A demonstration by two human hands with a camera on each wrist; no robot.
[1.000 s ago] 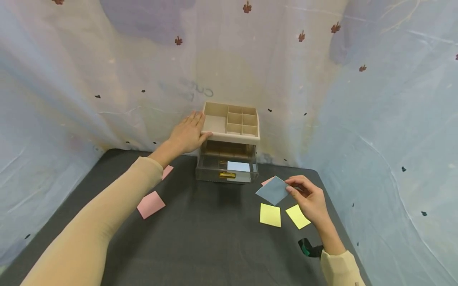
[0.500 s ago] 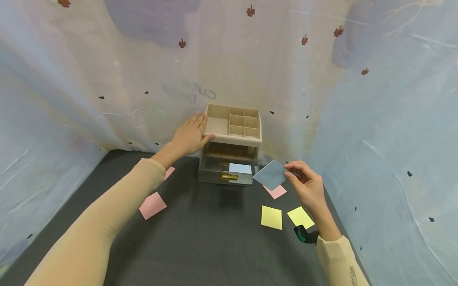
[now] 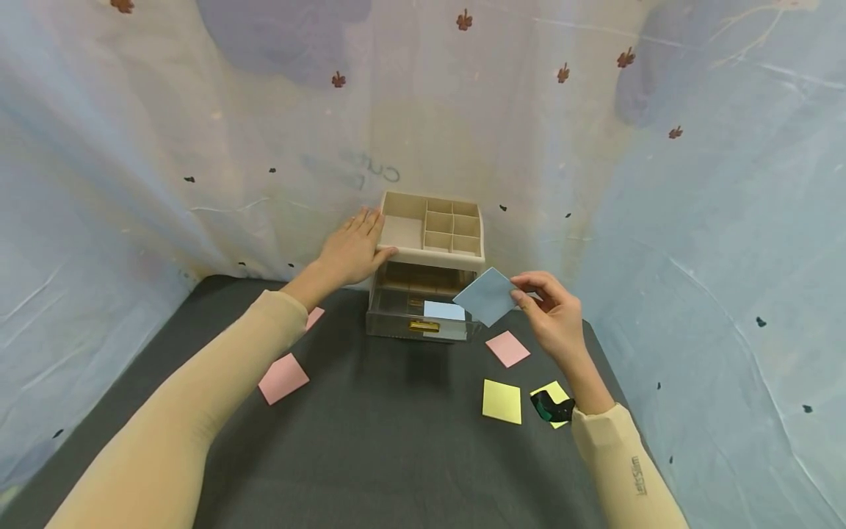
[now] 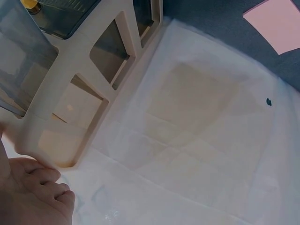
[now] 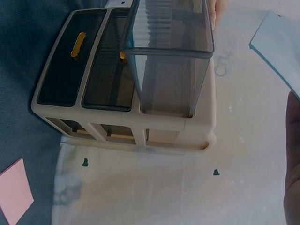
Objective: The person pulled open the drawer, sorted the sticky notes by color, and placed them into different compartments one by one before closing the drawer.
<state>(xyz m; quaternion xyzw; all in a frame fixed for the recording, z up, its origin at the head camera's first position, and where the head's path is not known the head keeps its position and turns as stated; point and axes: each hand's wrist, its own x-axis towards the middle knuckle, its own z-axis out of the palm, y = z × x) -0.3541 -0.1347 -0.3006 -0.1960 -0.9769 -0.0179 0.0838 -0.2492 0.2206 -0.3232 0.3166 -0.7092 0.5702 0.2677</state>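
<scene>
A cream desktop organizer point(image 3: 432, 257) stands against the back curtain, its top drawer point(image 3: 388, 325) pulled out. Through the clear drawer front shows a light-blue piece of paper point(image 3: 443, 310), lying at the right side. My left hand point(image 3: 350, 248) rests with straight fingers against the organizer's upper left side. Between thumb and fingers, my right hand point(image 3: 555, 316) pinches a blue sticky note pad point(image 3: 485, 296) by its right corner. That pad is held up just right of the drawer and overlaps its right edge in the head view. The right wrist view shows the pad point(image 5: 277, 51) partly cut off.
Right of the organizer, a pink sticky note pad point(image 3: 507, 349) and two yellow ones point(image 3: 501, 402) lie on the dark table point(image 3: 396, 455). Another pink pad point(image 3: 283, 378) lies left, with one more partly behind the left sleeve. A black strap point(image 3: 551, 406) hangs by the right wrist.
My right hand has lifted the blue pad away from above the pink one, up and leftward to the drawer's right edge. The left hand stays on the organizer.
</scene>
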